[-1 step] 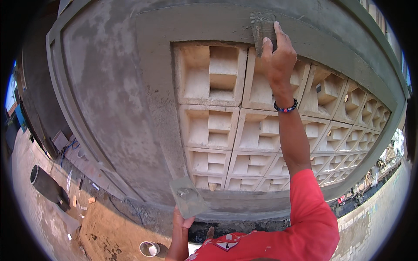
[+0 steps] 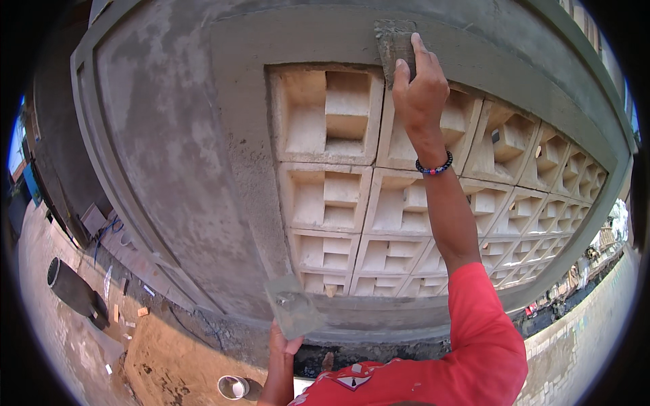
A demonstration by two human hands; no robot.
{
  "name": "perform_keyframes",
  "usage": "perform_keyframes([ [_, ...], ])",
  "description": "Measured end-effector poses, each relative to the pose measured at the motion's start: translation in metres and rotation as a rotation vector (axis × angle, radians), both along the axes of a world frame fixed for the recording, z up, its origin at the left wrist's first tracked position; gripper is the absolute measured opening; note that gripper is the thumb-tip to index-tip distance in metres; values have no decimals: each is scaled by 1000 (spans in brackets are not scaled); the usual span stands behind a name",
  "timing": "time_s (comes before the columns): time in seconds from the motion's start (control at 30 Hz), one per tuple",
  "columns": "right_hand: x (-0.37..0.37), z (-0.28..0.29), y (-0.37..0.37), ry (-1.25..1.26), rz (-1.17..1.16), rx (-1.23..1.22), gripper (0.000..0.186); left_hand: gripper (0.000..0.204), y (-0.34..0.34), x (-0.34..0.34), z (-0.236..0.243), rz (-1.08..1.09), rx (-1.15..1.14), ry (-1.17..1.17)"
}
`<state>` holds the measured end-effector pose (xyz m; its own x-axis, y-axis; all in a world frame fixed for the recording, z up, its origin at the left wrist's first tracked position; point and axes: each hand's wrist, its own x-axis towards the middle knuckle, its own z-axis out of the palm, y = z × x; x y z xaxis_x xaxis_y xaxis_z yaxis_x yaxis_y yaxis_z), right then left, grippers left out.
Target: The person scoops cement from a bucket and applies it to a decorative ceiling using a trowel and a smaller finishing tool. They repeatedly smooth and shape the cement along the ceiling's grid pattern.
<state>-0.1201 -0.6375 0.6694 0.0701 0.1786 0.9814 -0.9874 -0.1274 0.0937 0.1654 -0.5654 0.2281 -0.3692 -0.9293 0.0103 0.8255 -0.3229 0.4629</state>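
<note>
Up high, our right hand [image 2: 422, 96] grips a mortar-caked float [image 2: 393, 42], set against the smooth grey plaster band [image 2: 305, 39] just above pale, box-hollowed blocks [image 2: 296, 101]. It looks stiff and fairly light, likely slick with wet mix, so we'd judge its back the place to hold. Down low, our left hand [image 2: 283, 344] holds a flat, rectangular plate [image 2: 294, 312] by its lower end, smeared grey, probably rigid and light.
</note>
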Motion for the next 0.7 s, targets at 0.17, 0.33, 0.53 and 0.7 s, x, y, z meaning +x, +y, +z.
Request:
perform_keyframes([
  [0.17, 66, -20, -37, 189, 178, 199, 43, 36, -7, -2, 6, -56, 105, 101],
  [0.33, 50, -22, 3, -64, 515, 127, 42, 41, -9, 14, 0, -24, 111, 66],
  [0.53, -59, 3, 44, -367, 106, -159, 43, 42, -7, 32, 5, -30, 110, 39],
  [0.7, -6, -6, 2, -138, -35, -139, 43, 40, -8, 41, 11, -49, 152, 68],
])
